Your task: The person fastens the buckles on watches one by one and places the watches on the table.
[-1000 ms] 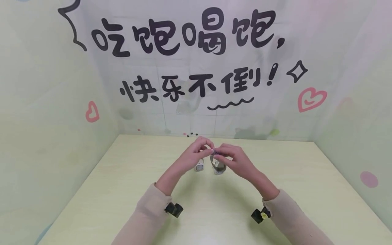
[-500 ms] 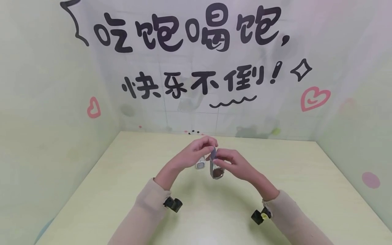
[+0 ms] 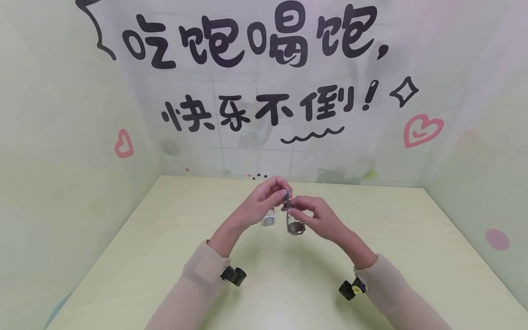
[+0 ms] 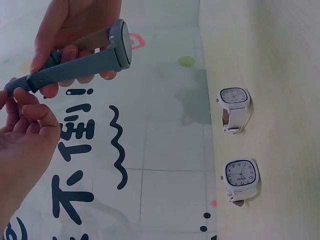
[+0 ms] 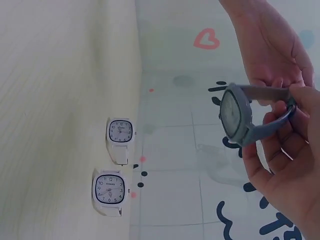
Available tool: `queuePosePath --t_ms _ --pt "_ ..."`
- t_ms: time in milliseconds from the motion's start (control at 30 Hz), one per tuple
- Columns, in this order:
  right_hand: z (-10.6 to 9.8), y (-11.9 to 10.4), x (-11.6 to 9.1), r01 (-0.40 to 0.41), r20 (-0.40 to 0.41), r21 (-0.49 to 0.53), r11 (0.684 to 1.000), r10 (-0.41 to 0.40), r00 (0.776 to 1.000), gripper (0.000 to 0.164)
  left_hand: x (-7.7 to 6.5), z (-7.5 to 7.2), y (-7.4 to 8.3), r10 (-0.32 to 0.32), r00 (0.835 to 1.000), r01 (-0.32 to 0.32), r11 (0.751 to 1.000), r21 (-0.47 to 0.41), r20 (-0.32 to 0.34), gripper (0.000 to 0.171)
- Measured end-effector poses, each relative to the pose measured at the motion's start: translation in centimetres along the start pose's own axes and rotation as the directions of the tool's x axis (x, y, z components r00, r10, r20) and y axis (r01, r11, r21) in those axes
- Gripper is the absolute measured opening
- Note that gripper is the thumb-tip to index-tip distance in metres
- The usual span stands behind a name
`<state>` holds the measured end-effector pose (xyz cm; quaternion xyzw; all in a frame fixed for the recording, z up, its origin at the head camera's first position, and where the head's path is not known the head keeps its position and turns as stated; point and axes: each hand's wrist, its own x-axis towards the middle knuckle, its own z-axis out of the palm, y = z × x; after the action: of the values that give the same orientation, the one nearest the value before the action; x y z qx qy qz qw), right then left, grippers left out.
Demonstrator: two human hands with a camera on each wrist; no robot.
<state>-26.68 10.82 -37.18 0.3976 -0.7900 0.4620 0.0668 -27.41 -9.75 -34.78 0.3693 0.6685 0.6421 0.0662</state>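
A blue-grey wristwatch (image 5: pixel 231 117) is held up above the table by both hands. Its round case hangs lowest, and the strap is looped round to its buckle end. My left hand (image 3: pixel 261 206) pinches the strap's tip, which sticks out past the buckle area in the left wrist view. My right hand (image 3: pixel 318 217) grips the strap near the buckle between thumb and fingers. Two white wristwatches with squarish dials, one white watch (image 5: pixel 120 131) and another white watch (image 5: pixel 110 189), lie on the table beyond. In the head view only one white watch (image 3: pixel 269 220) shows clearly.
The pale wood table (image 3: pixel 165 266) runs back to a printed cloth wall (image 3: pixel 255 160) with large black lettering. Cloth panels also stand at both sides. Black wrist cameras sit on both beige sleeves.
The held watch has turned, with its case now hanging below the hands. The left hand has shifted slightly up along with the strap tip. The right hand keeps its hold.
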Motion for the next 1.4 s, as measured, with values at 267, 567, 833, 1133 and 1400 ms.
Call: queuePosePath --t_ms 267,567,833,1133,1400 --pt "0.6 -0.3 0.2 0.053 -0.163 -0.255 0.965 -0.098 0.982 0.013 -0.3 0.8 0.6 0.047 0.976 0.066 0.869 0.491 -0.214 0.015" --pt "1.2 -0.1 0.5 -0.022 -0.201 -0.385 0.922 -0.060 0.978 0.010 -0.3 1.3 0.9 0.182 0.932 0.101 0.700 0.707 -0.314 0.004" --pt "1.5 -0.4 0.6 -0.092 -0.240 -0.184 0.979 0.046 0.970 0.018 -0.6 1.0 0.7 0.056 0.921 0.170 0.834 0.525 -0.386 0.003" --pt "0.9 -0.6 0.6 -0.252 -0.157 0.256 0.933 0.297 0.942 0.018 -0.8 1.1 0.8 0.047 0.914 0.171 0.857 0.487 -0.404 0.004" --pt "0.8 -0.5 0.7 -0.354 -0.105 0.245 0.902 0.388 0.916 0.019 -0.7 1.5 1.4 0.038 0.916 0.193 0.831 0.522 -0.398 0.005"
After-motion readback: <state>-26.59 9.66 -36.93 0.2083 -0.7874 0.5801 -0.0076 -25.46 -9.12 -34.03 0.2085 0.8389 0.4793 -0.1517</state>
